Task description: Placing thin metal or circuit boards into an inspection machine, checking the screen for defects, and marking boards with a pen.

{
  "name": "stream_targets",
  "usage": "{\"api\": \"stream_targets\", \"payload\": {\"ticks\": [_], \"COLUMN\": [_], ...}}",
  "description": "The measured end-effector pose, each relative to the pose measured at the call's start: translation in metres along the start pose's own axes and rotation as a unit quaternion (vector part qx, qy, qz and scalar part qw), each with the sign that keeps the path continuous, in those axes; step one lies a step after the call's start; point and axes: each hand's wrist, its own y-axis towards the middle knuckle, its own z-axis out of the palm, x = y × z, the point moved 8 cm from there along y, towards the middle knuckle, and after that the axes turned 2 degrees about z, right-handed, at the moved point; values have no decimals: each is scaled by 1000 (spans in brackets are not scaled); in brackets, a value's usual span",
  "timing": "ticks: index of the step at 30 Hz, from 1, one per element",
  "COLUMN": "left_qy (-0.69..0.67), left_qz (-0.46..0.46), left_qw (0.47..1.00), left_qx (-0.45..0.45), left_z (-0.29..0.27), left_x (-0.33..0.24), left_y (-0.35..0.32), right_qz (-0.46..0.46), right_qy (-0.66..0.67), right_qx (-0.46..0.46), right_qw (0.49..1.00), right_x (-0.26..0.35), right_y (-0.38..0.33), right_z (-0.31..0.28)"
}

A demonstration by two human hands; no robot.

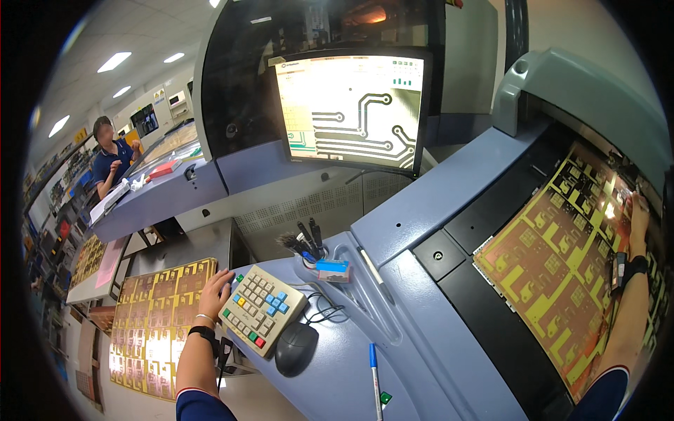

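Observation:
My left hand (215, 296) lies with its fingers stretched out along the left edge of a beige keypad (261, 309) with coloured keys. It grips nothing that I can see. A copper-and-yellow printed circuit panel (158, 316) is just left of it, on a lower surface. On the far right, my right hand (637, 221) reaches over a large circuit panel (554, 259) on the machine's black bed. Its fingers appear extended near the panel's far right part, beside the grey-green machine head (583, 91). A black band circles each wrist.
A monitor (351, 112) displays magnified circuit tracks. On the blue-grey console lie a black mouse (296, 349), a blue-capped pen (375, 379), a white pen (376, 275) and a holder with brushes (305, 245). Another person (112, 158) stands at the far left.

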Motion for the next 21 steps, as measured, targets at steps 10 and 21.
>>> {"api": "stream_targets", "payload": {"ticks": [10,21], "left_qy": [21,26], "left_qz": [40,36], "left_qw": [999,997], "left_qx": [12,64], "left_z": [1,6], "left_x": [-8,-1], "left_y": [-5,3], "right_qz": [113,-132], "right_qy": [-44,-113], "right_qx": [146,298], "right_qw": [982,939], "right_x": [112,399], "right_y": [-95,-376], "right_z": [1,-97]}}
